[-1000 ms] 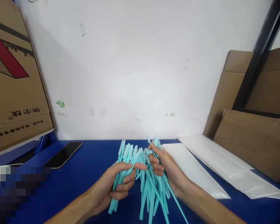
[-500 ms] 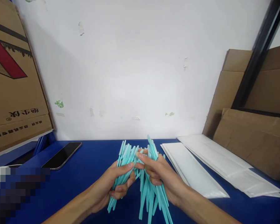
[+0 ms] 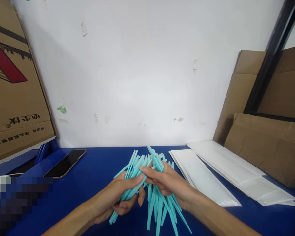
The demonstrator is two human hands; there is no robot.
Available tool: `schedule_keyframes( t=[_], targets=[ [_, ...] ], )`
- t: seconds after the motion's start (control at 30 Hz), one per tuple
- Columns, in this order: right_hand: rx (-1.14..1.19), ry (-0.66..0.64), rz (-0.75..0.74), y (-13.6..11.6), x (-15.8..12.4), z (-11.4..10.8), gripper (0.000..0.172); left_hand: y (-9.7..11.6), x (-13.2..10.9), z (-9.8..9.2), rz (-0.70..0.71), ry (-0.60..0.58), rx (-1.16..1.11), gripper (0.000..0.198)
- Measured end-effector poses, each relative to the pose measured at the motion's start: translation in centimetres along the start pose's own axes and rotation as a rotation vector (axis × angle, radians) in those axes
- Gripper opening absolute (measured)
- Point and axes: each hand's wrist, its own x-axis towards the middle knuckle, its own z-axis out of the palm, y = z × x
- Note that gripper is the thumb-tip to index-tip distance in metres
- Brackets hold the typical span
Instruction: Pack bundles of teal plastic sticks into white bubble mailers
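Note:
Many slim turquoise plastic sticks (image 3: 159,208) with narrow tips lie in a loose heap on the blue table, below and behind my hands. My left hand (image 3: 126,190) is closed around a bundle of these sticks, its thumb lying across them and their ends poking out above and below the fist. Close beside it, my right hand (image 3: 166,178) grips a smaller bunch that leans to the upper left. Its thumb tip touches or nearly touches the left bundle. Part of the heap is hidden behind the fingers.
White flat packets (image 3: 204,177) lie on the right of the blue table (image 3: 88,190). A dark phone (image 3: 65,164) rests at the left. Cardboard boxes (image 3: 17,98) stand at the left, with folded cardboard (image 3: 265,147) at the right. A white wall (image 3: 142,75) rises behind.
Both bundles have tilted: the left one leans further right at the top, the right one further left. One stick now sticks out to the left above my left hand.

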Motion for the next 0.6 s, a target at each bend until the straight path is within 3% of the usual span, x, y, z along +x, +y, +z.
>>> schedule_keyframes(
  t=[0.2,0.37,0.43,0.5,0.6],
  targets=[
    [0.064,0.04,-0.073,-0.5,0.1,-0.1,0.044,-0.4,0.3,0.0,0.045,0.031,-0.071,0.057],
    [0.119,0.074,-0.184,-1.3,0.4,-1.4,0.048,-0.4,1.1,-1.7,0.084,0.217,-0.122,0.045],
    [0.12,0.101,-0.222,-1.6,0.5,-1.9,0.049,-0.5,1.5,-3.2,0.077,0.355,-0.02,0.045],
    [0.113,0.121,-0.236,-1.9,0.7,-2.3,0.049,-0.8,1.8,-4.9,0.047,0.441,0.234,0.048],
    [0.115,0.14,-0.238,-2.0,0.9,-2.5,0.049,-1.5,2.3,-6.6,0.138,0.574,0.626,0.045]
  ],
)
